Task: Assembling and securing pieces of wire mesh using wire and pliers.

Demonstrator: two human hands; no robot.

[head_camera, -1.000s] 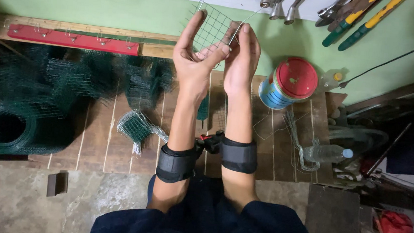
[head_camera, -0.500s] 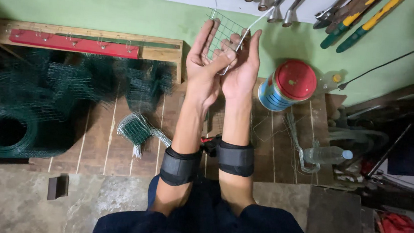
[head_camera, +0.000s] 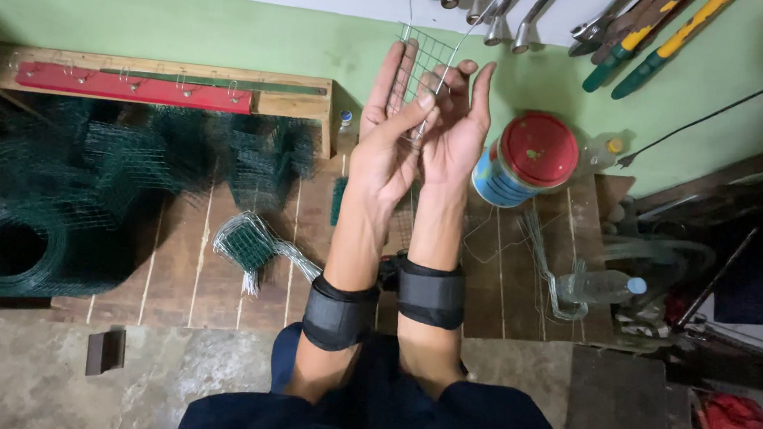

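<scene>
While both hands are reaching up over the bench (head_camera: 236, 294), they are holding a small mesh panel (head_camera: 421, 57) in front of the green wall, just under the row of hanging tools (head_camera: 501, 4); the left hand (head_camera: 388, 141) is lying against the panel's near side with fingers stretched upward and the thumb pressing toward the wire, while the right hand (head_camera: 458, 129) is cupping the other side, its fingers half spread and its fingertips pinching the grid's lower edge. Judging by its look, the panel is handling as something light and springy, stiff along each wire yet easy to bend across the sheet; cut ends are probably sticking out sharp, so the safest hold seems to be at the crossings or along an edge strand, not at the tips. It is showing as a pale grey square grid, thin and see-through, with one long loose wire running up from it. Beyond the right hand a tin (head_camera: 524, 158) with a red lid is standing; a mesh roll (head_camera: 15, 251) is lying well apart at far left; a plastic bottle (head_camera: 601, 284) is resting on its side.
</scene>
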